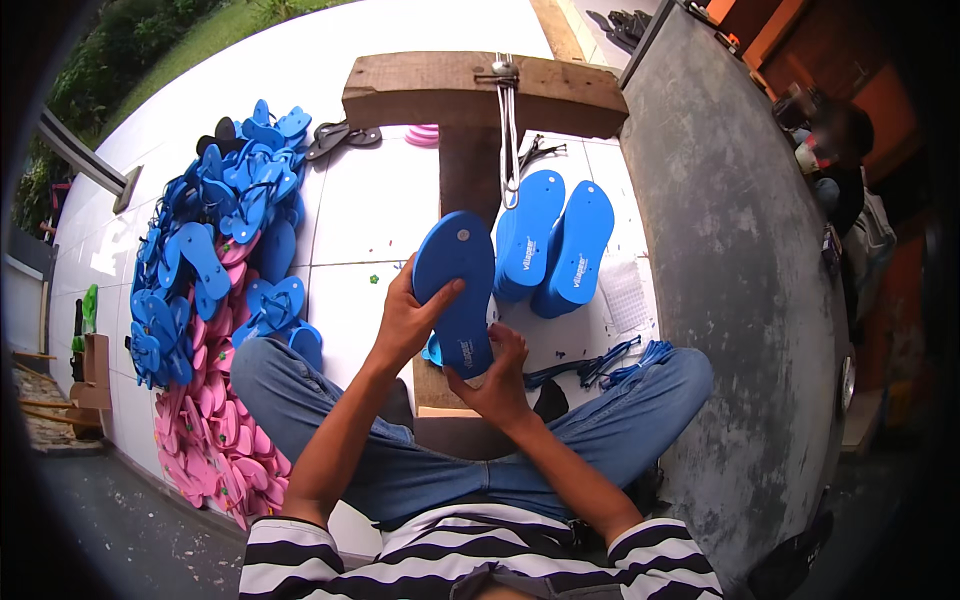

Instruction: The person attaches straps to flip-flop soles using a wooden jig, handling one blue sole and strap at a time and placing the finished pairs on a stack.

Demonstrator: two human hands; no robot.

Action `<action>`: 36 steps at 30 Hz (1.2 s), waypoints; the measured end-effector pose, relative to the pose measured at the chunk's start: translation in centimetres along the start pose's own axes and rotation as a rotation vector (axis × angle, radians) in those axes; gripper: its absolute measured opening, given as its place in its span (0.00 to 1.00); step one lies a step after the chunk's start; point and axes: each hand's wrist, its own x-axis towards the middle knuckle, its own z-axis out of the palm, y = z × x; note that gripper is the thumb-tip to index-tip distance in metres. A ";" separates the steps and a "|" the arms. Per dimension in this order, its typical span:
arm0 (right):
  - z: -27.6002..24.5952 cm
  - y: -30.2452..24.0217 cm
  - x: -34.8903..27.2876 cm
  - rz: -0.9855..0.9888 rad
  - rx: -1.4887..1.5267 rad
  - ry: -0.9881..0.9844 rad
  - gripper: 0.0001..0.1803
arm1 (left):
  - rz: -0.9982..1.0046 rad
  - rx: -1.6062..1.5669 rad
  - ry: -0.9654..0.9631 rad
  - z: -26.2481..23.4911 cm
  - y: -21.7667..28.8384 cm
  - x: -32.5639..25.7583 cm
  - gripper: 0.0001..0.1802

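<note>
Left hand [408, 318] closed around one side of a blue sole [462, 300], thumb flat on its face; right hand [500, 385] loosely curled, holding the lower end between thumb and fingers. The sole is tilted above the near end of a wooden stand [468, 165]. The step appears to be positioning this single sole; the next move seems to call for a steady two-handed grip. Its face looks smooth, strapless, with a white dot near the top and pale print below

Worn here are blue jeans [635, 405] and a short-sleeved, black-and-white striped shirt [430, 548], perhaps dark-collared.
</note>
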 end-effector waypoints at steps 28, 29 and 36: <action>6.4 9.2 -3.0 -0.045 -0.657 -0.722 0.42 | 0.367 0.220 -0.045 -2.4 0.0 -1.4 0.22; 6.5 9.3 -3.1 -0.057 -0.657 -0.722 0.42 | 0.357 0.217 -0.037 -2.3 -0.2 -1.4 0.22; 6.4 8.7 -3.0 -0.004 -0.668 -0.810 0.43 | 0.313 0.299 0.003 -2.1 -0.9 -1.7 0.20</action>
